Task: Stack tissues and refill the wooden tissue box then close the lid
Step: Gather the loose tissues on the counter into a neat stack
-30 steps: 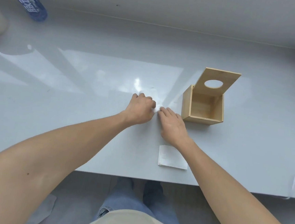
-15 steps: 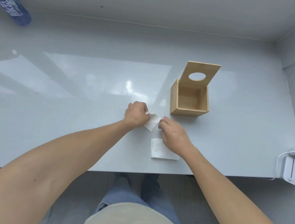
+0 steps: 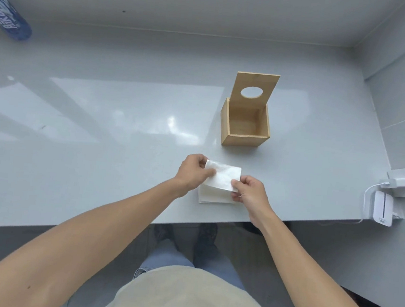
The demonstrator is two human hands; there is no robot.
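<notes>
A wooden tissue box [image 3: 245,140] stands on the grey table, its inside bare. Its lid [image 3: 254,89], with an oval hole, is tipped up at the back. A folded white tissue [image 3: 222,176] hangs just above the table, nearer to me than the box. My left hand [image 3: 193,171] pinches its left edge and my right hand [image 3: 248,191] pinches its right corner. Under it lies a small stack of folded tissues [image 3: 211,198] by the table's front edge, partly hidden by the held tissue and my right hand.
A blue bottle [image 3: 6,17] lies at the far left. At the right edge a white charger block and plug [image 3: 399,183] sit above a small white device [image 3: 382,209] with a cable. The table's front edge [image 3: 117,224] runs close below my hands.
Both hands lifted the tissue off the table near the box and brought it toward me, over the stack. The camera view shifted, so the box sits further from my hands.
</notes>
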